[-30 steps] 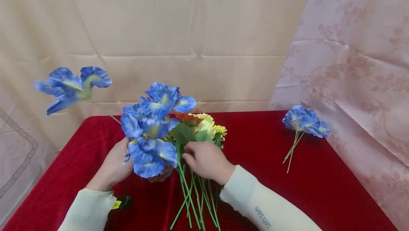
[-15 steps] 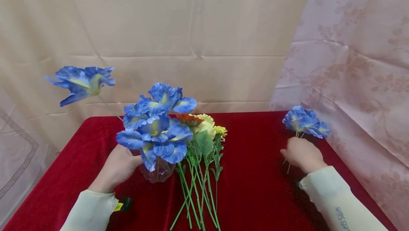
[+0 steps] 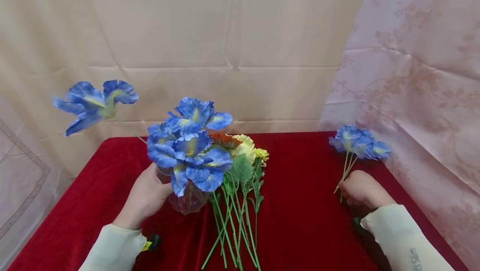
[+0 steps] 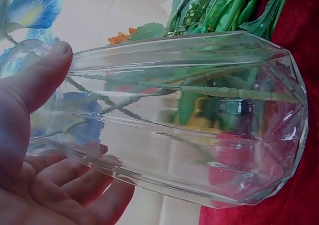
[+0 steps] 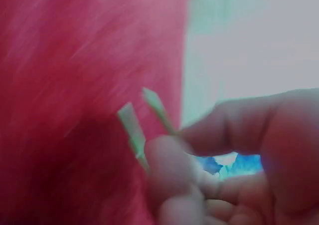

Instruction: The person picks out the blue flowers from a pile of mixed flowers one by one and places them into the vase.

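My left hand [image 3: 146, 198] grips a clear faceted glass vase [image 4: 199, 120] near its mouth, thumb on one side and fingers on the other. Blue irises [image 3: 195, 150] stand in the vase, and their stems cross inside the glass. One more blue iris [image 3: 91, 102] leans far out to the left. At the table's right side, my right hand [image 3: 363, 190] pinches the thin stems of a small bunch of blue irises [image 3: 356, 142]. Two cut stem ends [image 5: 132, 127] poke out past thumb and finger in the right wrist view.
Right beside the vase lies a bundle of long green stems [image 3: 234, 229] with cream and yellow flowers [image 3: 245, 148] and an orange flower [image 3: 225, 140]. A red velvet cloth [image 3: 300, 212] covers the table. Beige curtain [image 3: 281, 54] hangs behind, patterned pink cloth [image 3: 423, 75] at right.
My right hand has left the green stems, swung across to the right and taken hold of the iris bunch by its stems. My left hand stays at the vase.
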Tool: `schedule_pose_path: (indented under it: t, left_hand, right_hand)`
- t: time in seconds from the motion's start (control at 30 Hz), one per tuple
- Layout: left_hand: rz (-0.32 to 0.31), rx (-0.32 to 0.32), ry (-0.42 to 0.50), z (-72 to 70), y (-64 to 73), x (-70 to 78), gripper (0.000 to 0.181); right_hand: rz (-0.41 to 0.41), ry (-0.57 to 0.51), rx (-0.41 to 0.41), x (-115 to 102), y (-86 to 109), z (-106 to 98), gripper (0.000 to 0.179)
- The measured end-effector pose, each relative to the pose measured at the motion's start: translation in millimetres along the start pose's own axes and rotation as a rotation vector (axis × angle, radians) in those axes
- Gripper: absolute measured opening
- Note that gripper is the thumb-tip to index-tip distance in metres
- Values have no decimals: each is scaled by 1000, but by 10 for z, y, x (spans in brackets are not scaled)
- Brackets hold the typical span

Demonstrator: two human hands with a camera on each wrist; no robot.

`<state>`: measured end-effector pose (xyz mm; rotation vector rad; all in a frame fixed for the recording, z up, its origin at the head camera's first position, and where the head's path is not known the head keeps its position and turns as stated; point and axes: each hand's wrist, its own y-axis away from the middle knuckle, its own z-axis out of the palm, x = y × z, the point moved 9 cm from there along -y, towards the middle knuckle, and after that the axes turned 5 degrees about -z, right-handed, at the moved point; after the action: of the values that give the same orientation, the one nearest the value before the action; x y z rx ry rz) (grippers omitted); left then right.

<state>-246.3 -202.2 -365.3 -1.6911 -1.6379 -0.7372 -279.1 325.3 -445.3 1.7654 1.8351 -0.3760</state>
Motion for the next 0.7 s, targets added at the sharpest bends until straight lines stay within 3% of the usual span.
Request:
schedule_pose_path:
  t: [0.1, 0.17, 0.47, 0.6, 0.7]
  left_hand:
    - [-6, -1, -15, 15, -2, -2, 67]
    - [-12, -1, -17, 18, -2, -10, 66]
    - [-15, -5, -59, 51, 20, 4, 62]
    - [-36, -19, -251, 80, 157, 100, 56]
    - [-48, -85, -447, 146, 329, 239, 42]
  right_hand:
    - [14, -173, 70, -68, 23, -98, 26]
    - [1, -228, 128, -152, 41, -177, 26]
    - [-139, -207, 290, -700, 181, -379, 27]
    - [-233, -146, 327, -989, 290, -320, 18]
    - [-324, -121, 354, -1254, 404, -257, 8]
